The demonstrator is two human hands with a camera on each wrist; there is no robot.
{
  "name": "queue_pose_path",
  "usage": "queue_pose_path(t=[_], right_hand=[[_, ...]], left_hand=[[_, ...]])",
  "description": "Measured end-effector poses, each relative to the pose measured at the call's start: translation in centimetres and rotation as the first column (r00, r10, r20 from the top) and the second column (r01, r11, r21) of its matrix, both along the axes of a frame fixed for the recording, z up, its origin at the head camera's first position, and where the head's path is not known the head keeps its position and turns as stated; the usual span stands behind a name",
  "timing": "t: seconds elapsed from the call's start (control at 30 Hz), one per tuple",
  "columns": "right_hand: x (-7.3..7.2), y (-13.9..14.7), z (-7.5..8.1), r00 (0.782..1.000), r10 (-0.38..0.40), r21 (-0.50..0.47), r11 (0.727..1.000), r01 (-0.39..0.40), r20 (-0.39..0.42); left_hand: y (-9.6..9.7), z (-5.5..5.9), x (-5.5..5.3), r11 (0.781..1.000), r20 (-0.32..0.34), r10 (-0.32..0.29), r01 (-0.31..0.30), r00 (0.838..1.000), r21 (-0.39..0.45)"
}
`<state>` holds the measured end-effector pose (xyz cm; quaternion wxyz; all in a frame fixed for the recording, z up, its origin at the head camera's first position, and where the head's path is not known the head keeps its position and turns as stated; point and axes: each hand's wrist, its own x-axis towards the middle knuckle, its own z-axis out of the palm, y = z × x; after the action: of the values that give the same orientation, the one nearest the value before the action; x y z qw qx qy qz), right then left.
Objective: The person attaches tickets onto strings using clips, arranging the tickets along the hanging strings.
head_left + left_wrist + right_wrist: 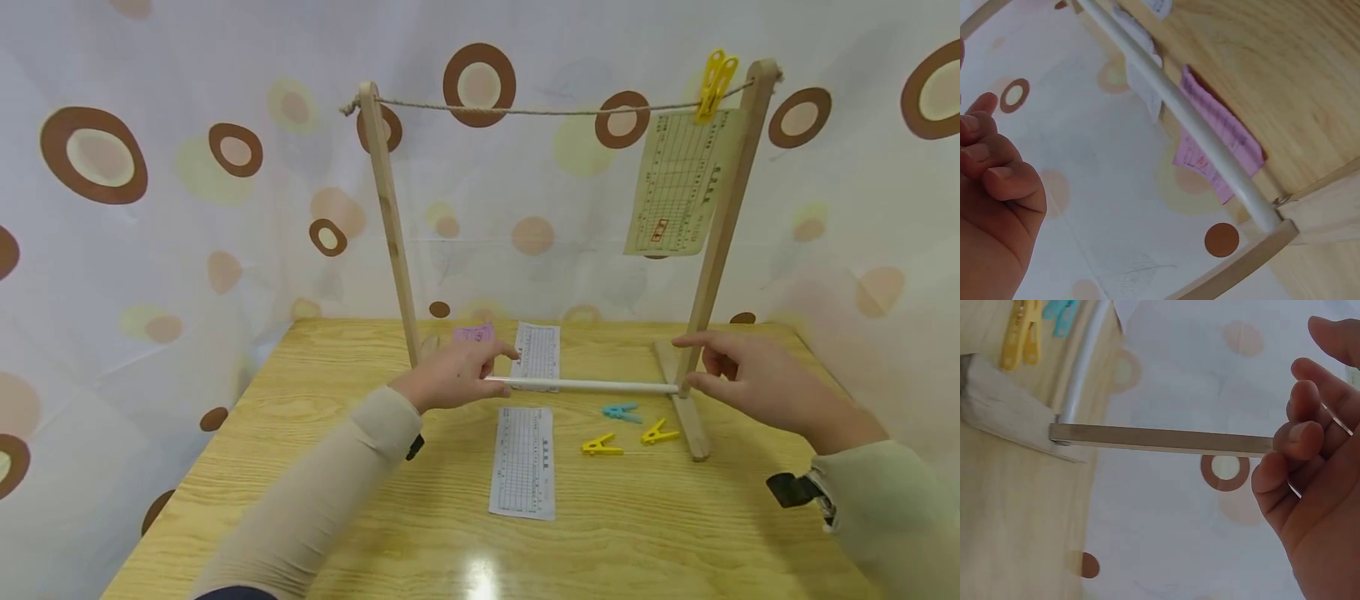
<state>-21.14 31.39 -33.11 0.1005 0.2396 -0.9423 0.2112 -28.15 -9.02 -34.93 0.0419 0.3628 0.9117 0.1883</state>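
Note:
My left hand (459, 372) hovers around the left part of the white rod (600, 386), fingers loosely bent and nothing in them. In the left wrist view, those fingers (1013, 181) are apart from the rod. Beside the right post (723, 242) of a wooden stand is my right hand (772, 385), also holding nothing, its fingers half curled. A string (517, 111) runs between the post tops. From its right end hangs a yellowish printed slip (675, 183) under yellow clothespins (716, 87).
On the wooden table (360, 508) lie a blue clothespin (621, 412), two yellow clothespins (602, 446) (660, 432) and a white printed slip (522, 462). Behind the rod are another white slip (538, 350) and a pink slip (1216, 131). The left post (390, 217) stands behind my left hand.

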Motion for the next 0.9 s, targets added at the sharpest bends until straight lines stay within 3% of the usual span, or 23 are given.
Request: queue_pose_path(t=[0.23,0.4,0.6,0.9], right_hand=[[0.1,0.8,-4.2,0.98,-0.024,-0.081,0.996,0.041,0.2],[0.1,1.2,-6.3,0.969,-0.022,-0.097,0.994,0.047,0.247],[-0.3,1.5,-8.3,0.956,-0.037,-0.088,0.994,0.066,0.292],[-0.7,1.5,-9.8,0.92,-0.059,-0.05,0.995,0.085,0.388]], left_hand=[[-0.4,-3.2,-0.7,1.0,0.109,0.018,-0.017,0.994,-0.014],[-0.6,-4.7,-0.7,0.999,0.163,0.038,-0.032,0.986,-0.043],[-0.6,-6.0,-0.7,0.996,0.219,0.057,-0.039,0.974,-0.086],[-0.3,-6.9,-0.9,0.987,0.195,0.052,-0.021,0.979,-0.16]])
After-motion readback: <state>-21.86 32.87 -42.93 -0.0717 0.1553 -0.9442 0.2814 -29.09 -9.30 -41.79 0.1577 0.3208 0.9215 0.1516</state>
